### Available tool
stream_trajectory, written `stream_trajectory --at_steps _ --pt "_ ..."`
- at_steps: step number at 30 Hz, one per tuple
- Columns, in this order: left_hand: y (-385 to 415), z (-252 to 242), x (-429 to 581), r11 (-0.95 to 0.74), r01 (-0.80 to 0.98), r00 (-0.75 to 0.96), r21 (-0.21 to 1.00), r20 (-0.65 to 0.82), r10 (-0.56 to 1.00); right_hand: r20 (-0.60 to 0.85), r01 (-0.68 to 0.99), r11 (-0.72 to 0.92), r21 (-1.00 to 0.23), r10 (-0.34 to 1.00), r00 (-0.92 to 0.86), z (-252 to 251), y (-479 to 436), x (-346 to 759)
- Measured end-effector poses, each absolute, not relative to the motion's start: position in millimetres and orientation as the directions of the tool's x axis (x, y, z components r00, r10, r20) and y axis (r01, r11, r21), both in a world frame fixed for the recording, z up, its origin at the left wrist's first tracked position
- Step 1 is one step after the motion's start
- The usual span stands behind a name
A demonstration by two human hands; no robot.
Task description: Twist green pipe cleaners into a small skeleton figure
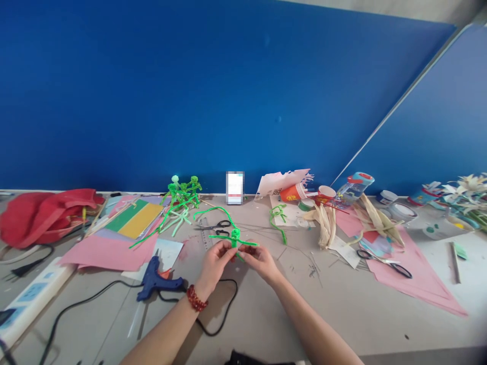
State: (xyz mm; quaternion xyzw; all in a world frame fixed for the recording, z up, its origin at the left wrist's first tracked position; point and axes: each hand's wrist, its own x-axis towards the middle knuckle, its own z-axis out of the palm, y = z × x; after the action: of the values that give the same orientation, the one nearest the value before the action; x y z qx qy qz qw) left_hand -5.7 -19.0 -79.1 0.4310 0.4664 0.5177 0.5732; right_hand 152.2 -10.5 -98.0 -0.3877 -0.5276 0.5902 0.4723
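Grip closed: left hand (215, 261) and right hand (261, 262) both pinch green pipe-cleaner figure (235, 237) above tabletop (258, 314). Blue glue gun (154, 281) lies left of figure, near left hand. Black-handled scissors (215, 226) just behind figure. Other green pipe-cleaner figures (184, 190) stand farther behind, leftward.

Room, viewed from the working side of the bench:

Item one, a deep blue partition wall (228, 91), matte, running the full length behind the bench. Item two, a paler blue panel (414, 116), meeting the first at an angle on the right. Item three, a thin light trim strip (380, 106) along that join. Item four, a pale grey surface (380, 8) above the partition, top right. Item five, a long pale grey worktop (327, 324). Lighting: soft, even.
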Motion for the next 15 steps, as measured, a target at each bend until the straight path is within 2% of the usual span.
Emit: stream_trajectory --at_steps 5,15 --pt "-22 -86 -3 -0.007 -0.099 0.044 0.995 0.011 0.999 0.024 -0.257 -0.047 -0.965 0.964 -0.266 -97 -13 148" --pt "-34 -77 2 -0.159 0.119 0.107 0.98 0.147 0.983 -0.032 -0.263 -0.073 -0.962 0.987 -0.155 -96 -17 143"
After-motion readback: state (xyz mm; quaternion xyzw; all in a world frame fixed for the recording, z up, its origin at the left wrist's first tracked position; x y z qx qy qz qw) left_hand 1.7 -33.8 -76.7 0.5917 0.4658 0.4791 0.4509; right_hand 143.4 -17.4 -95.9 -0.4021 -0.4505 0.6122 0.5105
